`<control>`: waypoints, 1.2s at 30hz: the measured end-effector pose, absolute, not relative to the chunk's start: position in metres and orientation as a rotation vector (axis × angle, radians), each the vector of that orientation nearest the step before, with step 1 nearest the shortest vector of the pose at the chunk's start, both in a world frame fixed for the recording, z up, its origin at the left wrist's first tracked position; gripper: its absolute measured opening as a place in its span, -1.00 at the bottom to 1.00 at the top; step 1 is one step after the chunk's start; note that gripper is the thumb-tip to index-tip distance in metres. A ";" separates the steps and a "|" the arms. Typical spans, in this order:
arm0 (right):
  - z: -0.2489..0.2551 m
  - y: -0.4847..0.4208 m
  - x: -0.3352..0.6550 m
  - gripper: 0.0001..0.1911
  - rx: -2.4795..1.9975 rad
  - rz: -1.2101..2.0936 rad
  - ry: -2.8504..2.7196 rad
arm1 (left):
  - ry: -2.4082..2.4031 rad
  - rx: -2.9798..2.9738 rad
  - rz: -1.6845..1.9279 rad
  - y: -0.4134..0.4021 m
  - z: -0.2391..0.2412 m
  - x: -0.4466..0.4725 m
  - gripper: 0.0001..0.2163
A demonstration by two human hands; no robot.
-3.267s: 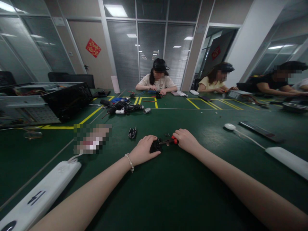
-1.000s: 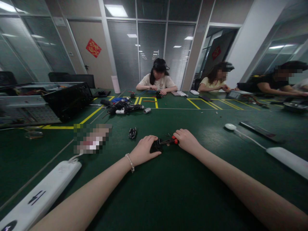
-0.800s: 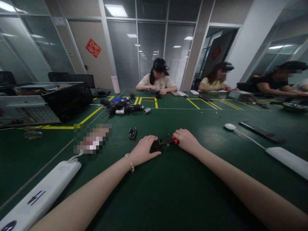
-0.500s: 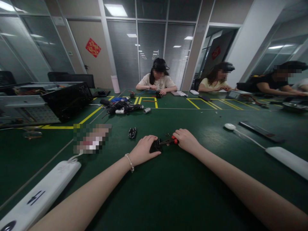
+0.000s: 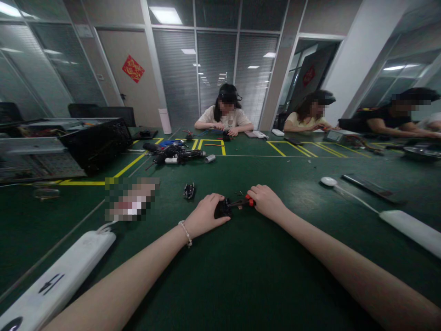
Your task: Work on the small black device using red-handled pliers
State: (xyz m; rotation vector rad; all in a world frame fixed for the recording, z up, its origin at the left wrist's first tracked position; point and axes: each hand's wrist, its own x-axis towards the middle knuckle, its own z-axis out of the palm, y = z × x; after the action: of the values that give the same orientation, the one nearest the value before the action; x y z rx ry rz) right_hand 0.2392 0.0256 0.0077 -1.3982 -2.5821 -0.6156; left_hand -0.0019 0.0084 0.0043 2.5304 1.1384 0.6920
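Observation:
My left hand is closed around a small black part, holding it down on the green tabletop; its exact kind is not clear. In my right hand are long-nosed pliers with red handles, mostly covered by my fingers. The tips of the pliers touch the black part or lie right against it. Several tiny screw-like pieces lie just beyond the pliers. Left of my left hand sits another small black and silver part.
Black cables lie in a heap farther back. An opened computer case stands at the left. White power strips lie at the left and right, near a dark flat bar. Co-workers sit across the green table.
Hardly anything differs. Both hands keep their places, the left on the black part and the right on the pliers, whose tips stay at the part.

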 end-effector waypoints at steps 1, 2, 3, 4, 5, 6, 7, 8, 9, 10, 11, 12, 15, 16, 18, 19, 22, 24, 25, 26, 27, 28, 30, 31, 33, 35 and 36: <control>0.008 0.026 0.239 -0.79 -1.402 -0.625 -2.585 | 1.139 2.538 0.694 0.008 0.004 -0.002 -0.53; 0.008 0.026 0.239 -0.79 -1.404 -0.636 -2.585 | 1.139 2.545 0.698 0.008 0.004 -0.002 -0.54; 0.008 0.026 0.239 -0.79 -1.401 -0.641 -2.588 | 1.137 2.551 0.702 0.008 0.004 -0.002 -0.53; 0.008 0.026 0.239 -0.78 -1.393 -0.642 -2.593 | 1.132 2.556 0.703 0.008 0.004 -0.002 -0.53; 0.009 0.025 0.239 -0.78 -1.386 -0.638 -2.594 | 1.125 2.559 0.703 0.008 0.004 -0.002 -0.53; 0.009 0.025 0.239 -0.78 -1.378 -0.631 -2.596 | 1.116 2.562 0.702 0.008 0.004 -0.002 -0.53; 0.010 0.025 0.239 -0.78 -1.374 -0.625 -2.597 | 1.109 2.565 0.702 0.008 0.005 -0.002 -0.53; 0.010 0.024 0.239 -0.78 -1.374 -0.621 -2.597 | 1.104 2.568 0.702 0.008 0.005 -0.002 -0.53; 0.010 0.024 0.239 -0.78 -1.375 -0.619 -2.596 | 1.102 2.570 0.700 0.009 0.005 -0.002 -0.52; 0.010 0.024 0.239 -0.78 -1.379 -0.621 -2.592 | 1.103 2.570 0.696 0.009 0.005 -0.003 -0.52; 0.010 0.024 0.239 -0.78 -1.383 -0.624 -2.589 | 1.105 2.569 0.690 0.009 0.005 -0.003 -0.52; 0.010 0.024 0.239 -0.78 -1.389 -0.629 -2.585 | 1.108 2.566 0.683 0.009 0.005 -0.003 -0.52; 0.009 0.024 0.239 -0.79 -1.404 -0.637 -2.580 | 1.119 2.554 0.660 0.009 0.006 -0.003 -0.52; 0.009 0.024 0.239 -0.79 -1.407 -0.638 -2.580 | 1.124 2.550 0.653 0.009 0.006 -0.003 -0.52; 0.009 0.025 0.239 -0.79 -1.409 -0.634 -2.581 | 1.134 2.547 0.642 0.009 0.007 -0.003 -0.52; 0.009 0.025 0.239 -0.79 -1.408 -0.631 -2.583 | 1.137 2.547 0.641 0.008 0.007 -0.003 -0.52; 0.010 0.024 0.239 -0.78 -1.396 -0.617 -2.589 | 1.134 2.551 0.643 0.008 0.007 -0.003 -0.52; 0.011 0.024 0.239 -0.78 -1.384 -0.609 -2.593 | 1.136 2.555 0.640 0.008 0.007 -0.003 -0.52; 0.011 0.024 0.239 -0.78 -1.379 -0.605 -2.595 | 1.138 2.558 0.640 0.007 0.007 -0.003 -0.52; 0.011 0.024 0.239 -0.78 -1.377 -0.603 -2.595 | 1.138 2.562 0.639 0.007 0.007 -0.003 -0.52; 0.011 0.024 0.239 -0.78 -1.376 -0.603 -2.597 | 1.138 2.565 0.639 0.007 0.007 -0.003 -0.52; 0.011 0.024 0.239 -0.78 -1.378 -0.607 -2.597 | 1.136 2.569 0.640 0.008 0.007 -0.003 -0.52; 0.010 0.024 0.239 -0.79 -1.388 -0.615 -2.602 | 1.133 2.575 0.641 0.008 0.006 -0.003 -0.52; 0.010 0.025 0.239 -0.78 -1.396 -0.621 -2.602 | 1.133 2.578 0.641 0.008 0.006 -0.003 -0.52; 0.009 0.025 0.239 -0.78 -1.413 -0.623 -2.601 | 1.135 2.582 0.644 0.008 0.006 -0.002 -0.52; 0.009 0.025 0.239 -0.77 -1.417 -0.618 -2.600 | 1.140 2.583 0.641 0.008 0.006 -0.002 -0.52; 0.009 0.025 0.239 -0.77 -1.417 -0.615 -2.598 | 1.141 2.583 0.636 0.007 0.007 -0.002 -0.52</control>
State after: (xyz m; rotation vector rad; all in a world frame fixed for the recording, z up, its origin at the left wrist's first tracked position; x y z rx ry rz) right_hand 0.2395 0.0249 0.0088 -1.4168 -2.5982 -0.6152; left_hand -0.0018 0.0074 0.0067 2.5827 1.1407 0.6358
